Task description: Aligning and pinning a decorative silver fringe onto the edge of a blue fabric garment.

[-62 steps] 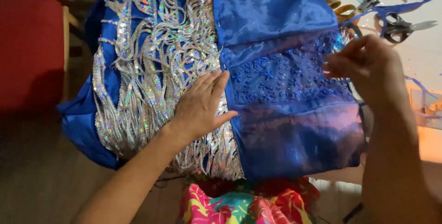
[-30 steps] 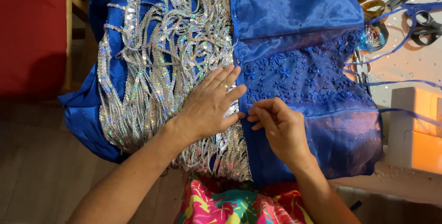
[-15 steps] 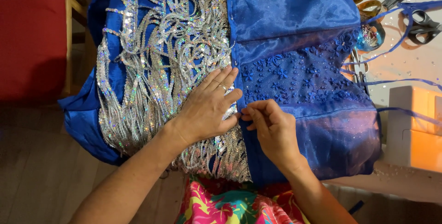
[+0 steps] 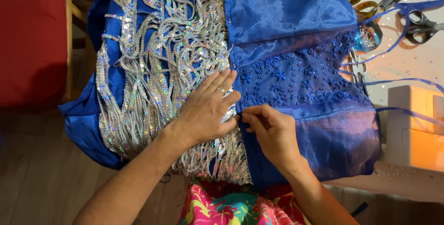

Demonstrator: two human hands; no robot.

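The blue dress (image 4: 296, 26) lies spread over the worktop (image 4: 411, 63), soft and slippery. The left hand (image 4: 206, 109) presses flat on sequins (image 4: 157, 53); the right hand (image 4: 273, 132) pinches the seam (pin unseen), the firmest place to hold.

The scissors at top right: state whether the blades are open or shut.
Cannot tell: only the dark handles of the scissors show beside the blue fabric; the blades run out of frame.

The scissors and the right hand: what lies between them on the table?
In the head view, between the scissors and the right hand lies the blue dress panel with small fabric flowers, plus thin blue straps trailing over the table.
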